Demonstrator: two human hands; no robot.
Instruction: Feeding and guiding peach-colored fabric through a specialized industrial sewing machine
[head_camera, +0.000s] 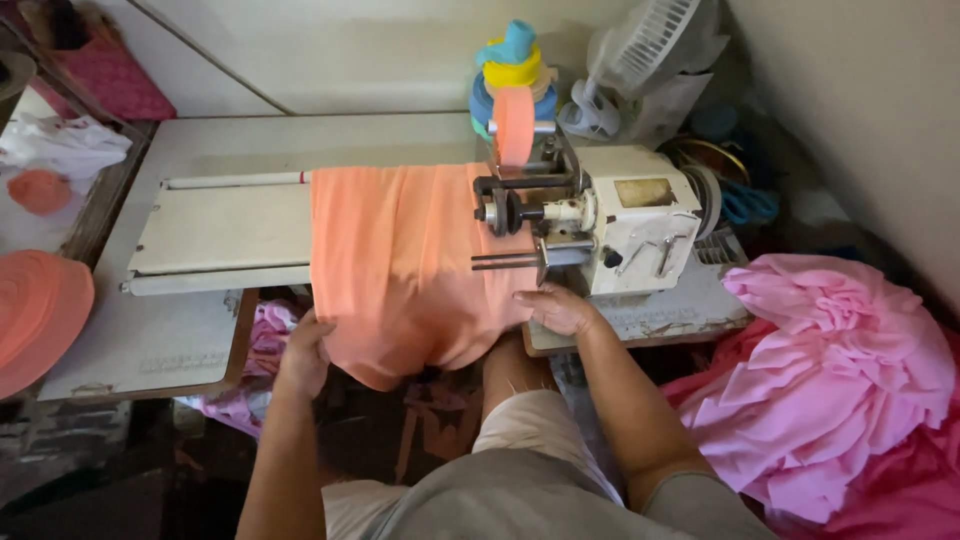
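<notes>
1. Both forearms reach up from 6 o'clock. Left hand (303, 352) sits at the orange cloth's (400, 260) 8 o'clock corner, right hand (560, 308) at its 4 o'clock edge.
2. Left grip is curled shut on the cloth's hem. Right grip lies mostly flat, fingers pressing the cloth beside the machine (610, 225).
3. Cloth drapes over the surface (150, 340), front edge hanging off. Left fingertips are tucked under the fabric, so hard to see.

A heap of ruffled pink fabric (835, 380) lies near right; a white plastic fan (640, 50) stands far right; stacked coloured tape rolls (512, 70) rise beside it.
</notes>
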